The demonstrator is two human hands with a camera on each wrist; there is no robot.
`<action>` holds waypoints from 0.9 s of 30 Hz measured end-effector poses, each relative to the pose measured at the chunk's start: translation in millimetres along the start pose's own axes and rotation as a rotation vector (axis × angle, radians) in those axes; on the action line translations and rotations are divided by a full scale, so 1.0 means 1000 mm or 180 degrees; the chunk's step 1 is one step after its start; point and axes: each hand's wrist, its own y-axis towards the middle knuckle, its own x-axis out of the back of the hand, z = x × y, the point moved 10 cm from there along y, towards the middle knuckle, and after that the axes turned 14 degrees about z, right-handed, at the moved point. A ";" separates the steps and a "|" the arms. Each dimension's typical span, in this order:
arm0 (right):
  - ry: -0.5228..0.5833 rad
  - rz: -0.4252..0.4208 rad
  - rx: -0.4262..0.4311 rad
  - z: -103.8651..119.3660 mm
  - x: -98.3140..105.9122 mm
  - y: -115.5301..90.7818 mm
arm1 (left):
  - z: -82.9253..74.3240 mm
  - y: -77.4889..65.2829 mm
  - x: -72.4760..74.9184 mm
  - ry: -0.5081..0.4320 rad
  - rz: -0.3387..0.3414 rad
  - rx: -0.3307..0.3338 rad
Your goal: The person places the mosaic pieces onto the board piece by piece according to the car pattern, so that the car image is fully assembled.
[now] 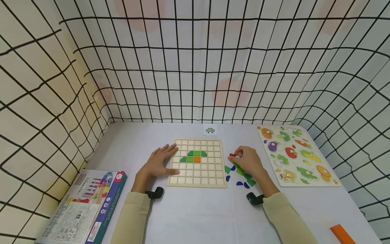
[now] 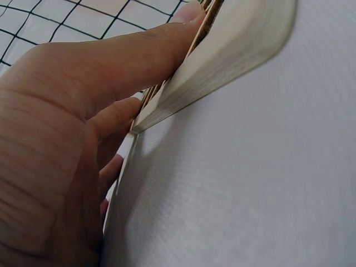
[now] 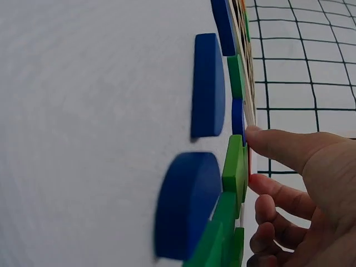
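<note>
A wooden grid board point(image 1: 210, 176) lies in the middle of the table. On it sit several green pieces point(image 1: 197, 153) and one orange square point(image 1: 197, 159). My left hand point(image 1: 158, 162) rests on the board's left edge, fingers spread, the thumb lying over the rim; the left wrist view shows that thumb against the wooden edge point(image 2: 222, 67). Right of the board, my right hand point(image 1: 250, 160) pinches a small red piece point(image 1: 232, 155) between thumb and index finger. Beneath it lie loose green pieces point(image 1: 239, 170) and blue half-round pieces point(image 1: 239, 183), large in the right wrist view.
A small pattern card point(image 1: 210, 129) lies behind the board. To the right is a fruit and vegetable puzzle board point(image 1: 297, 156). A printed box point(image 1: 85, 206) stands at the left front, an orange strip point(image 1: 342, 234) at the right front. Black-gridded walls surround the table.
</note>
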 end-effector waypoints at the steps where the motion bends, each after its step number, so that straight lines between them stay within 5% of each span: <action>1: 0.0018 0.0017 0.0010 0.000 0.000 0.000 | 0.000 0.000 0.000 0.0005 0.0004 0.0004; 27: 0.0157 0.0021 -0.0001 -0.001 -0.001 0.000 | 0.002 0.001 -0.002 -0.0003 -0.0006 -0.0025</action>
